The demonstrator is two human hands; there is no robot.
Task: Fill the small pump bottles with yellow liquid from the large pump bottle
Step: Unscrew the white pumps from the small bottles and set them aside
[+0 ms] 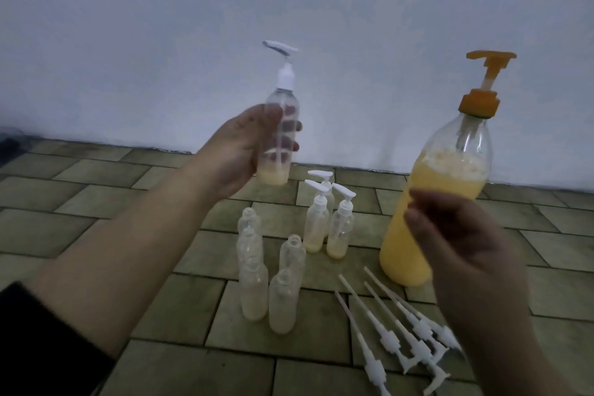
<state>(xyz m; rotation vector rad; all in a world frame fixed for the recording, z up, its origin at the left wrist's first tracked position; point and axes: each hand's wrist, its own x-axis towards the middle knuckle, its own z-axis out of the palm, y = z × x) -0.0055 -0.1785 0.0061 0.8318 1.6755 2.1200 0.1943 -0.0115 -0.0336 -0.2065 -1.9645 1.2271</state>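
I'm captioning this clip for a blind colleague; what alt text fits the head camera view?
A left hand holds up a capped small pump bottle with a little yellow liquid, while the right hand hovers open near the large pump bottle. On the tiled floor stand open small bottles, capped ones and loose pump heads.

1. Tiled floor (pixel 96 202): rectangular olive-brown tiles laid in a staggered, brick-like pattern, with dark grout lines between them. It covers the lower half of the view.
2. Wall (pixel 160 42): plain, pale bluish-white, without markings. It fills the upper half of the view and meets the floor along a line that slopes slightly down to the right, with a rough, uneven lower edge.
3. Dark area (pixel 9 141): a shadowed patch at the far left edge, where floor and wall meet; what it is cannot be told.
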